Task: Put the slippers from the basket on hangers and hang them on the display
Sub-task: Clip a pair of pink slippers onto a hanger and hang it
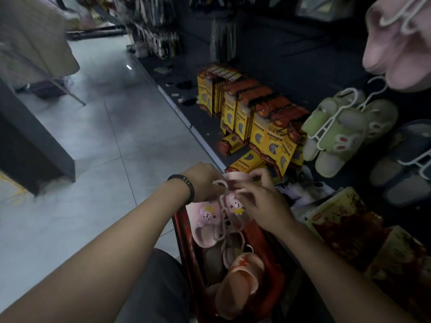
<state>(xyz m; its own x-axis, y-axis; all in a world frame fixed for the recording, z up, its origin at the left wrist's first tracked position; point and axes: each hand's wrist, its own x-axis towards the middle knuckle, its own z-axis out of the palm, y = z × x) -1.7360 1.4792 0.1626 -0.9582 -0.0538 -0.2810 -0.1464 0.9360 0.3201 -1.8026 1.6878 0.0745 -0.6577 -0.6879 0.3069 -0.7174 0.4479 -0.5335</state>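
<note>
I see the dark display (pixel 326 54) at right, green slippers (pixel 335 134) hung on it. Under my arms sits the red basket (pixel 184 241), with an orange slipper (pixel 242 271) inside. Above its far end, my left hand (pixel 203 180) and right hand (pixel 263 203) both curl tight around the pink slippers (pixel 206 220), with a white hanger (pixel 223 215) between them.

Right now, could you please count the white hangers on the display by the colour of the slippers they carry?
Pink slippers: 1 hanger
Green slippers: 2 hangers
Dark blue slippers: 1 hanger
Total: 4 hangers
</note>
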